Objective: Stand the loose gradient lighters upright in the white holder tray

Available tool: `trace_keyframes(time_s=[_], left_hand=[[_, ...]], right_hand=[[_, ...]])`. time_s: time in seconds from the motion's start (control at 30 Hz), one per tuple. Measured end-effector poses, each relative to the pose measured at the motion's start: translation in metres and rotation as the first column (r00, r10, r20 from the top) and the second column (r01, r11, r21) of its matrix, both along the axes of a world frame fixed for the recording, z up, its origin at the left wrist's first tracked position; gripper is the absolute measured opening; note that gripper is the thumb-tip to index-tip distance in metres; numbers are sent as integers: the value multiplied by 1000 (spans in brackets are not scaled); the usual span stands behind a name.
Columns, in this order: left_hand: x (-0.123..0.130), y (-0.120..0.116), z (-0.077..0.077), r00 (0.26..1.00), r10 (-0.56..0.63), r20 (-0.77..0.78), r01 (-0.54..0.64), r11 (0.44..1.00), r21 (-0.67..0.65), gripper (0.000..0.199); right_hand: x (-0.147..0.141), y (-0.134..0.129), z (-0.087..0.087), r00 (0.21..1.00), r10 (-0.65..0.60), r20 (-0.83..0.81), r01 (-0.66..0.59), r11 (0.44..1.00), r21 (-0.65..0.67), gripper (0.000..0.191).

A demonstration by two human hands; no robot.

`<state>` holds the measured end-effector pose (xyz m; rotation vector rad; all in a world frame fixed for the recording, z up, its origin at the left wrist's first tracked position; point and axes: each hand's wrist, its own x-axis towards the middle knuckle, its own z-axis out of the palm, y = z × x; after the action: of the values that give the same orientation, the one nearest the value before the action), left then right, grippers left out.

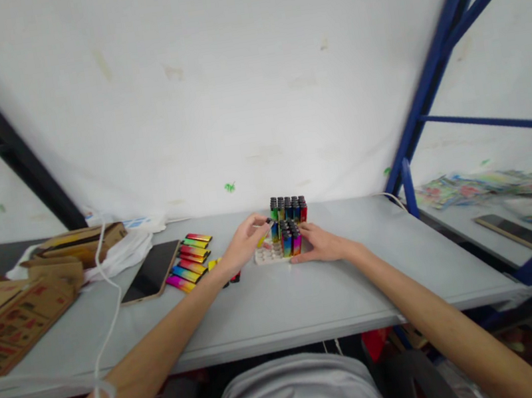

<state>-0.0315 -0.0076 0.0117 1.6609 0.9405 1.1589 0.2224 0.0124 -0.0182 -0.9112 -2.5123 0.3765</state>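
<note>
The lighters (296, 241) look glossy, the tabletop (273, 305) smooth, the box (12, 316) cardboard.

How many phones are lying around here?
2 that I can see: one smartphone lies between the cardboard boxes and the loose multicoloured lighters; another phone, less clear, lies on the right-hand table beyond the blue frame. Others may be hidden.

Soft, even light falls on the wall (249, 94) behind the white tray (266, 257) and on the grey desk (361, 291) around it, with only faint shadows; below and in front of the tray, under the desk edge, it turns dark. Wide-angle stretch makes the blue post (443, 43), right of the tray, and the black post (9, 139), left of it, lean outward. Far right of the tray, packets (476, 186) look smeared, and small detail at the tray is soft
</note>
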Motion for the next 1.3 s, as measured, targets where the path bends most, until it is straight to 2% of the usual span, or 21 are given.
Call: trace_keyframes(time_s=[0.13,0.27,0.47,0.7,0.9,1.0,1.1,1.17,1.23,1.3], left_hand=[[1,1,-3,989,102,-108,-78,975,207,35],[-2,0,-2,976,124,-177,-69,955,288,35],[-4,1,-3,958,69,-277,9,963,271,33],[-7,2,4,919,35,-393,103,940,325,30],[-2,10,-8,932,81,-352,10,969,248,27],[2,12,-11,921,143,-362,-42,961,272,27],[-3,10,-1,862,163,-480,20,935,354,31],[-14,9,10,791,212,-574,42,917,396,36],[-30,10,20,673,340,-657,-37,903,429,40],[-50,15,25,492,488,-721,-169,866,471,43]], right_hand=[[0,0,1,1000,4,8,-4,1000,9,77],[-1,-1,2,1000,13,6,-13,1000,4,76],[-1,-2,3,1000,28,-8,-28,999,23,75],[-1,-2,3,1000,13,11,-13,1000,21,77],[-1,-2,3,1000,0,28,-1,1000,12,78],[0,-3,3,999,0,32,-1,1000,20,77],[1,-3,2,1000,12,23,-12,999,30,79],[1,-2,2,1000,4,20,-5,999,33,80],[1,-2,1,1000,-5,28,4,1000,31,79],[1,-2,1,999,0,38,-1,1000,23,76]])
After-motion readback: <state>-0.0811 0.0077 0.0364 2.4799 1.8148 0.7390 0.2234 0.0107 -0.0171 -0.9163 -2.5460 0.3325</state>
